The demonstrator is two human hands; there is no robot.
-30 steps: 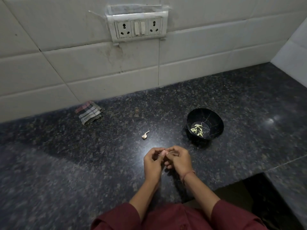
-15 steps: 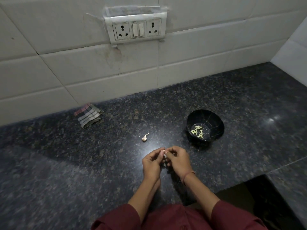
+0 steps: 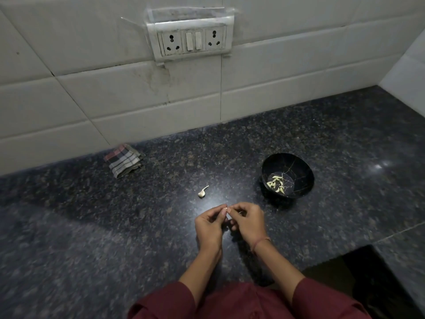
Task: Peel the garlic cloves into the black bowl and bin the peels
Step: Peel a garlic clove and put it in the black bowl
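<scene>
- Left hand (image 3: 209,223) and right hand (image 3: 247,221) sit knuckle to knuckle low over the counter (image 3: 115,226). The fingers are curled, and both sets of fingertips pinch one small garlic clove (image 3: 227,210) between them. Only a pale sliver of it shows.
- Best guess is one hand steadies it while the other's nail picks at the skin, which would explain why they're bunched so tight. Can't tell how much skin is off.
- Just beyond the left hand, a loose garlic piece (image 3: 202,192) with a curly tail lies on the stone. Could be next in line, could be a leftover stalk, hard to say.
- The black bowl (image 3: 299,166) sits ahead and to the right, near enough for a short reach, with a small pile of peeled cloves (image 3: 276,184) at the bottom.
- A folded checked cloth (image 3: 123,160) is parked back by the tiled wall, well out of the way. No bin in view.
- Versus half a second and a second ago, basically nothing moved. Hands are in the same spot with the same pinch, the bowl's pile looks the same, and the loose piece is untouched.
</scene>
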